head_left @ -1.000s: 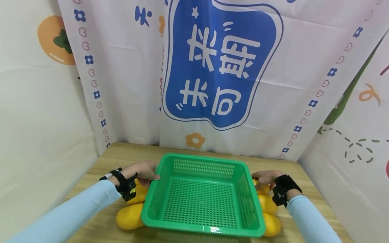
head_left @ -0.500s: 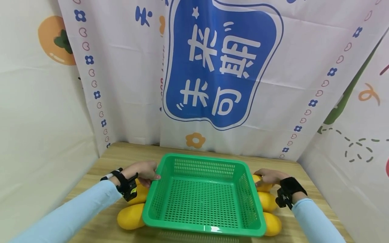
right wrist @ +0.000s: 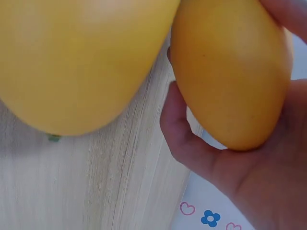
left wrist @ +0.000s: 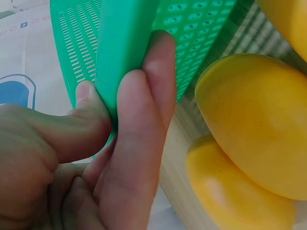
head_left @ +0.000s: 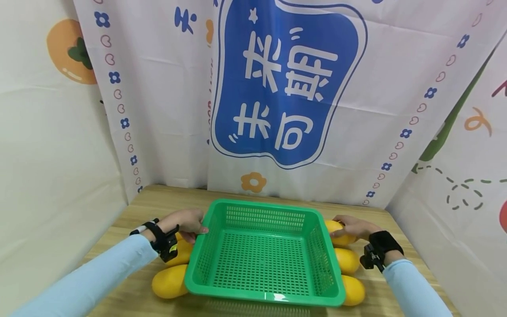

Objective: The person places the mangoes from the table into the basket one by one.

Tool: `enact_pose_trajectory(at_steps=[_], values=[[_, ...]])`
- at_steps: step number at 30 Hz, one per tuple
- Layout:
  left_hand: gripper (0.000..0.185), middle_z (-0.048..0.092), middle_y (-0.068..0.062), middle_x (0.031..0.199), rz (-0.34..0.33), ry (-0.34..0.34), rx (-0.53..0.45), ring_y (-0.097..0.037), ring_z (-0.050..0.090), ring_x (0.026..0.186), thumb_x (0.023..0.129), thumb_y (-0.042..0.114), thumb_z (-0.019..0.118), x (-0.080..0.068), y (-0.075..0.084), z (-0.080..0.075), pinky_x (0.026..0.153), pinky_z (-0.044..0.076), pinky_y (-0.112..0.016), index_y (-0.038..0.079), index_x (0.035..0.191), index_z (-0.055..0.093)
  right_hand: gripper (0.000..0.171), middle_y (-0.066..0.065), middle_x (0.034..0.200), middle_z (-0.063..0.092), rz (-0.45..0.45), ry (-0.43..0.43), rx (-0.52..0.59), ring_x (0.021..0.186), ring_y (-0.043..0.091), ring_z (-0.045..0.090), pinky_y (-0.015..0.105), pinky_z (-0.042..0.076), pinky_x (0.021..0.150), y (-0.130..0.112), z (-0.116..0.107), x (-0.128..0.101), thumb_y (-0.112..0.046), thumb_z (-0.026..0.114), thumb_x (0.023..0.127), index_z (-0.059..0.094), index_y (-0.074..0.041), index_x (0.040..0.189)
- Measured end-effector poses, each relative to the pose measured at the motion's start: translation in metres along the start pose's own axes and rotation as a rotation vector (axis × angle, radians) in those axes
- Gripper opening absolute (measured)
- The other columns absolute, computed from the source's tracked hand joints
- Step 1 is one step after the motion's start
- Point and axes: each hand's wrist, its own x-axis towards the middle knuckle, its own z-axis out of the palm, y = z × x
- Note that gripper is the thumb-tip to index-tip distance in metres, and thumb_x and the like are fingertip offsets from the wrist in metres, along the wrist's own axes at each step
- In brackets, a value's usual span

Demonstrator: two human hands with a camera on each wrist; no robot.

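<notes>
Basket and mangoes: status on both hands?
Left hand pinches basket rim. Right hand grips far mango, beside basket's right wall. Two more mangoes lie just behind it; nothing blocks the basket.

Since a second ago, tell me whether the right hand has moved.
Yes. The right hand, gripping a mango, moved toward the far corner of the green basket.

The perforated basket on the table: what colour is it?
Green; the basket shows best in the head view.
</notes>
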Motion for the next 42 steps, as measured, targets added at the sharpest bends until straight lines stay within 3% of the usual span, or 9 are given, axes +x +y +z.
enact_pose_trajectory(at_steps=[11,19,27,42], values=[[0.025,0.055,0.000,0.059,-0.008,0.001,0.021,-0.007,0.053,0.046,0.101,0.013,0.059,0.001,0.002,-0.002,0.047,0.051,-0.016,0.004,0.080,0.068,0.050,0.011,0.110,0.060,-0.052,0.016,0.031,0.097,0.024,0.053,0.034,0.048,0.082,0.001,-0.005,-0.001,-0.029,0.066,0.092,0.054,0.002,0.130],[0.025,0.051,0.001,0.058,-0.033,-0.001,0.046,-0.006,0.052,0.045,0.101,0.014,0.059,0.004,0.002,0.000,0.046,0.049,-0.015,0.005,0.079,0.065,0.057,0.012,0.111,0.060,-0.048,0.039,0.059,0.097,0.024,0.054,0.035,0.049,0.083,0.004,-0.006,-0.004,-0.032,0.064,0.096,0.048,0.007,0.135],[0.024,0.051,0.001,0.058,-0.034,-0.011,0.033,-0.006,0.051,0.045,0.101,0.013,0.058,0.003,0.002,-0.001,0.045,0.048,-0.015,0.004,0.081,0.066,0.053,0.011,0.103,0.059,-0.055,0.055,0.060,0.092,0.023,0.053,0.033,0.046,0.078,0.004,-0.007,-0.006,-0.032,0.063,0.096,0.051,0.006,0.130],[0.022,0.052,0.000,0.060,-0.045,-0.007,0.021,-0.007,0.053,0.046,0.101,0.014,0.059,0.004,0.003,0.000,0.046,0.049,-0.015,0.004,0.083,0.066,0.066,0.013,0.111,0.062,-0.020,0.115,-0.001,0.096,0.024,0.055,0.033,0.046,0.081,0.000,-0.010,-0.014,-0.036,0.065,0.094,0.046,0.009,0.138]])
